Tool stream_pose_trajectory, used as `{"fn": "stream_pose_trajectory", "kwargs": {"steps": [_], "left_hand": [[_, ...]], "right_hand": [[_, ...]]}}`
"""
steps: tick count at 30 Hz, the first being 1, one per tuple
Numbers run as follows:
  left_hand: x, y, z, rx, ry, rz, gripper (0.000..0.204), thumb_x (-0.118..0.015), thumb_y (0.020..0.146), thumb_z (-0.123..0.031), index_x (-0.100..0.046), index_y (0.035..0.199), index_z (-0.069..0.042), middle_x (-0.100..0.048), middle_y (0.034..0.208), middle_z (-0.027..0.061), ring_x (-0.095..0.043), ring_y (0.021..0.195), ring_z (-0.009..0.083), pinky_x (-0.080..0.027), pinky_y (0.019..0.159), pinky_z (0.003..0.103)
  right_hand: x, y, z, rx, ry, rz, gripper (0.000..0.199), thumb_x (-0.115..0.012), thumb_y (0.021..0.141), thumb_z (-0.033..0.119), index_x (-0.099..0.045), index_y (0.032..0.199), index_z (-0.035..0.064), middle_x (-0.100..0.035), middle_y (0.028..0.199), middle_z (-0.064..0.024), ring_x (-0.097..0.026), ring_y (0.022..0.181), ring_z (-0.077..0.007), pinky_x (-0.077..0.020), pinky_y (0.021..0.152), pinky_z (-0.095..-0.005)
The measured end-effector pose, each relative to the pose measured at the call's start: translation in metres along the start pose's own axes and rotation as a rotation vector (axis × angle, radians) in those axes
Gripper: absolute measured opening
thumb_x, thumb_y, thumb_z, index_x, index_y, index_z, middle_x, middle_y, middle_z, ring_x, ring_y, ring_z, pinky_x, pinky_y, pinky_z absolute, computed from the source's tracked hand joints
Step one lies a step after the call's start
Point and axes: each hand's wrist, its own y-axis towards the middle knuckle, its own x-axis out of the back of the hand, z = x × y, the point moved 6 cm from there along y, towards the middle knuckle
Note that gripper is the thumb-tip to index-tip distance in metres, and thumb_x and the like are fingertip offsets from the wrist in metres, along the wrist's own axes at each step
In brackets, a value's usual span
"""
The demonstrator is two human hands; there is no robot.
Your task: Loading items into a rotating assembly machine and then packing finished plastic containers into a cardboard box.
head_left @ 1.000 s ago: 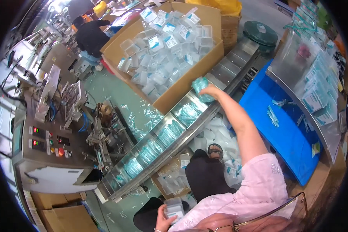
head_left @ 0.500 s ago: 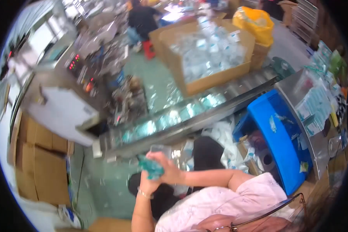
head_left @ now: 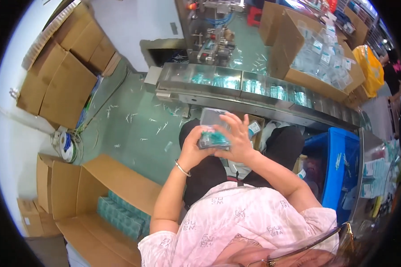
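My left hand (head_left: 194,149) grips a small clear plastic box (head_left: 205,144) above my lap, its hinged lid (head_left: 210,116) standing up at the far side. Thin teal plastic sticks (head_left: 215,137) lie inside, too blurred to make out singly. Over the box's right side is my right hand (head_left: 239,139), fingers spread, one of them reaching to the sticks and the thumb by the near edge. Beyond my knees, a metal conveyor (head_left: 254,100) carries bunches of teal sticks (head_left: 278,92) in separate compartments.
At the lower left, an open carton (head_left: 120,167) contains packed teal boxes (head_left: 120,216). A large carton (head_left: 294,73) of clear boxes stands behind the conveyor. To my right is a blue bin (head_left: 338,173). Small white scraps (head_left: 130,117) litter the green floor.
The view has swung left and down, bringing the lower-left carton into sight. My hands were clasped around teal sticks; now the sticks are in the box and my right fingers have spread.
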Motion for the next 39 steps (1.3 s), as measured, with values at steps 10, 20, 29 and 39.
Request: {"fn": "stream_pose_trajectory", "kwargs": {"steps": [10, 20, 29, 39], "left_hand": [[0.018, -0.031, 0.023, 0.081, 0.012, -0.312, 0.062, -0.068, 0.059, -0.004, -0.044, 0.116, -0.005, -0.048, 0.110, 0.0124, -0.048, 0.101, 0.0256, -0.039, 0.085, 0.033], [0.018, -0.041, 0.011, 0.050, -0.656, -0.336, 0.095, -0.056, 0.063, 0.006, 0.007, 0.133, -0.006, -0.042, 0.116, 0.0150, -0.041, 0.111, 0.0248, -0.029, 0.095, 0.035], [0.034, -0.060, 0.024, 0.234, 0.043, -0.381, 0.043, -0.066, 0.059, 0.003, -0.032, 0.082, -0.009, -0.046, 0.092, 0.0071, -0.047, 0.084, 0.0190, -0.042, 0.077, 0.030], [0.031, -0.029, -0.034, 0.269, 0.749, 0.355, 0.092, -0.074, 0.055, -0.020, -0.021, 0.129, -0.012, -0.032, 0.117, 0.0192, -0.046, 0.100, 0.0373, -0.044, 0.078, 0.041]], "right_hand": [[0.016, 0.032, 0.049, 0.359, 0.109, -0.048, 0.065, -0.062, 0.067, 0.039, -0.040, 0.122, 0.0157, -0.031, 0.132, -0.0115, -0.024, 0.124, -0.0310, -0.0161, 0.099, -0.0499], [-0.042, 0.010, 0.027, 0.060, 0.389, 0.112, 0.062, -0.058, 0.070, 0.005, -0.029, 0.125, -0.0031, -0.023, 0.132, -0.0225, -0.025, 0.122, -0.0364, -0.0247, 0.098, -0.0387], [-0.041, 0.009, 0.006, -0.287, 0.595, -0.072, 0.029, -0.063, 0.064, -0.001, -0.047, 0.089, 0.0017, -0.044, 0.087, -0.0074, -0.046, 0.075, -0.0124, -0.0403, 0.064, -0.0216], [-0.073, 0.003, 0.006, -0.519, 1.496, 0.269, 0.060, -0.069, 0.057, 0.004, -0.043, 0.111, 0.0006, -0.046, 0.102, -0.0122, -0.050, 0.074, -0.0193, -0.0440, 0.064, -0.0291]]}}
